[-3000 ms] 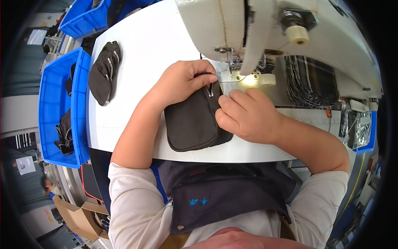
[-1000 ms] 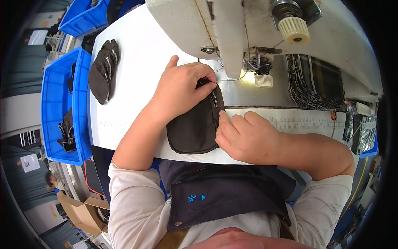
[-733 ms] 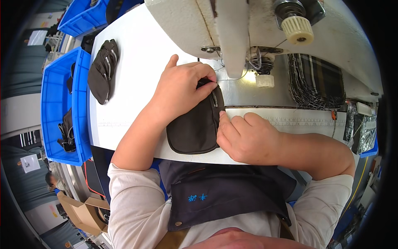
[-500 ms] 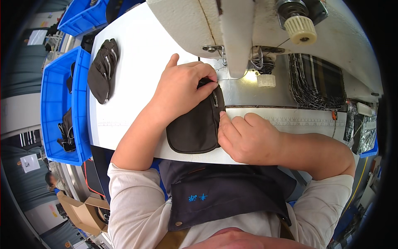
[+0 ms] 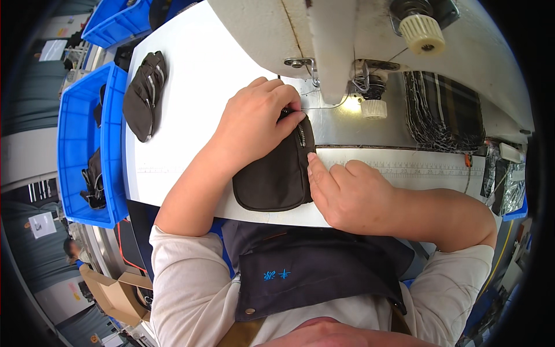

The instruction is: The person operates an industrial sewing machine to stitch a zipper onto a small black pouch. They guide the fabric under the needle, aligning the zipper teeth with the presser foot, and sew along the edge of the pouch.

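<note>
With the left hand (image 5: 260, 118), pinching the upper edge of a dark pouch (image 5: 272, 176) between thumb and bent fingers, just beside its metal zipper (image 5: 302, 136). With the right hand (image 5: 358, 194), touching the right side of the pouch with an outstretched index fingertip, other fingers curled loosely; thumb hidden, so cannot tell whether also gripping. Under the pouch, the white worktable (image 5: 202, 63), with only a thin margin left between the pouch and the near edge, then a dark apron (image 5: 324, 266) close below. Right of the pouch, a ruler strip (image 5: 404, 169) along the worktable. Tight room above and right of the pouch: a metal plate (image 5: 329, 134) beside the upper corner, a pale sewing machine (image 5: 260, 29) overhanging. Well right of the pouch, a stack of dark fabric pieces (image 5: 445, 107) with frayed pale edges. Left of the pouch, a broad bare stretch, open as far as a second dark pouch (image 5: 139, 107) near the left edge. Farther left of the pouch, just past that edge, a blue bin (image 5: 113, 144) holding dark items.
</note>
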`<state>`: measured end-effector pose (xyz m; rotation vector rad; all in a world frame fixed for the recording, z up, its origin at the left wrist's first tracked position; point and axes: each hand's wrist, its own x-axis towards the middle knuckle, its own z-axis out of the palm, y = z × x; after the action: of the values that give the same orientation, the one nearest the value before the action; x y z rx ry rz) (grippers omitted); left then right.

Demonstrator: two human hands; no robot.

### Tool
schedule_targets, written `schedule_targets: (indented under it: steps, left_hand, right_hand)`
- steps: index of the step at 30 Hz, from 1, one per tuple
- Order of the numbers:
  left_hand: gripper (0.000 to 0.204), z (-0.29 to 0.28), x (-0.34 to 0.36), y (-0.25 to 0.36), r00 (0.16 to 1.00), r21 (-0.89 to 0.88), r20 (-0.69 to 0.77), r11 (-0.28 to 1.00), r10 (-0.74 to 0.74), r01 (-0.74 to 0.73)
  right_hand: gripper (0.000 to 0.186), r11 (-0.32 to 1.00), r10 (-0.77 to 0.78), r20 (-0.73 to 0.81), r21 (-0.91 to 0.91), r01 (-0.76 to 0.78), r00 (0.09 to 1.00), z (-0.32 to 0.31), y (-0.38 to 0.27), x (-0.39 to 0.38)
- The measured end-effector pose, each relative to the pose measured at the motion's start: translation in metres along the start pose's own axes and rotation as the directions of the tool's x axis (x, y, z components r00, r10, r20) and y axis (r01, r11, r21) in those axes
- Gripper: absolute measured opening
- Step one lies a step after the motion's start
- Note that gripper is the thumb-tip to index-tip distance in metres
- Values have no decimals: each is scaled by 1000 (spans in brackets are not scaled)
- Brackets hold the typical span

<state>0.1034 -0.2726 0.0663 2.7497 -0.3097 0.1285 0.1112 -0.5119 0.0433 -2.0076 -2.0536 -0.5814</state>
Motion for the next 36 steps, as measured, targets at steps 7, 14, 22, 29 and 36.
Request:
schedule_targets:
  steps: [7, 14, 22, 29, 36]
  left_hand:
    - [19, -3, 24, -9, 993, -81, 117, 996, -33, 42]
    - [31, -1, 66, -30, 998, -221, -19, 973, 62, -65]
    - [32, 10, 84, -42, 975, -232, -108, 949, 194, -215]
    - [31, 6, 81, -42, 978, -93, -127, 980, 163, -175]
    - [39, -19, 9, -17, 954, -10, -158, 966, 254, -259]
  right_hand:
    - [24, 996, 79, 9, -32, -79, 997, 10, 11, -3]
    - [35, 970, 219, 38, -114, -213, 975, 17, 37, 0]
    - [47, 961, 270, 168, -108, -255, 948, 12, 43, 0]
    - [36, 951, 285, 138, -168, -261, 949, 14, 44, 0]
    - [18, 915, 390, 150, 48, -401, 908, 7, 47, 1]
